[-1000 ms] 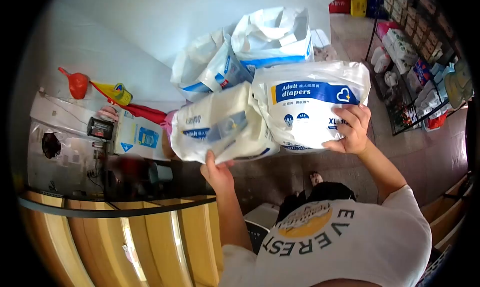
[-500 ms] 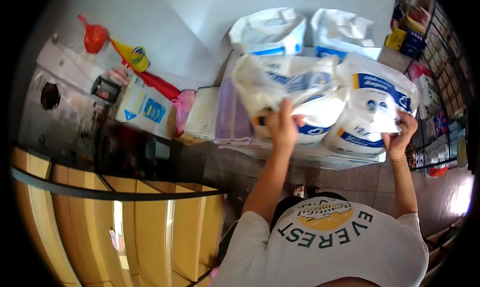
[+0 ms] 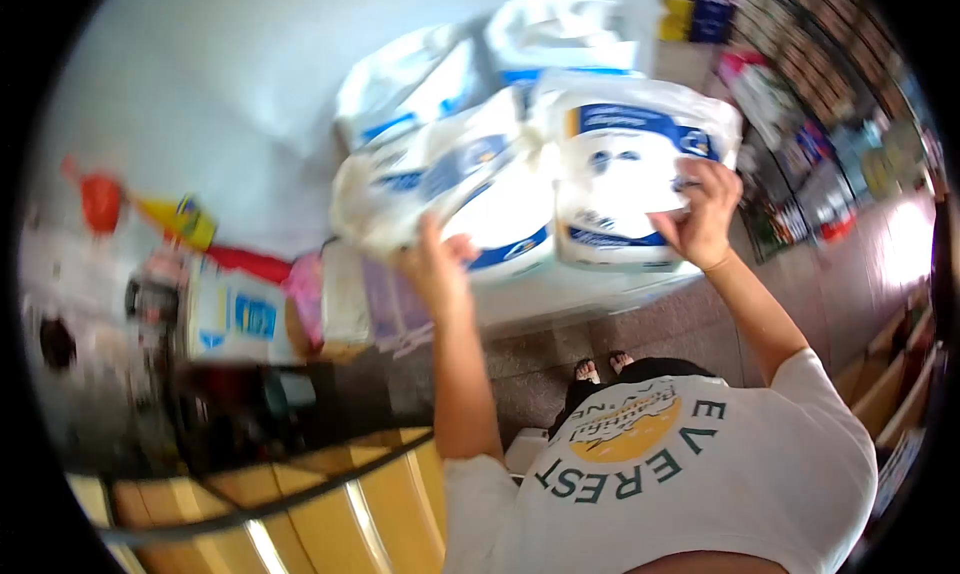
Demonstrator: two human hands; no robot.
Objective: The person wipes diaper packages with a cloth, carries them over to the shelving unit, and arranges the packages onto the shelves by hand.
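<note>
Two white plastic-wrapped diaper packs with blue bands stand side by side in front of me. At the lower left of the left diaper pack point(image 3: 490, 209), my left hand point(image 3: 440, 274) has its thumb raised against the wrapping; its fingers look curled on the plastic, though blurred. My right hand point(image 3: 705, 209) pinches the plastic at the right side of the right diaper pack point(image 3: 620, 179). Behind them stand two white bags, a left one point(image 3: 400, 84) and a right one point(image 3: 555, 34), with blue near their bottoms.
A purple package point(image 3: 395, 299) lies left of the packs, beside a pink bag point(image 3: 303, 299) and a white-and-blue carton point(image 3: 240, 314). A wire rack point(image 3: 800, 164) with goods stands to the right. Wooden shelving point(image 3: 330, 514) with a dark rail is at lower left.
My view has swung right, so the packs and both hands appear further left. The two packs now look closer together and straighter, with both hands still at them.
</note>
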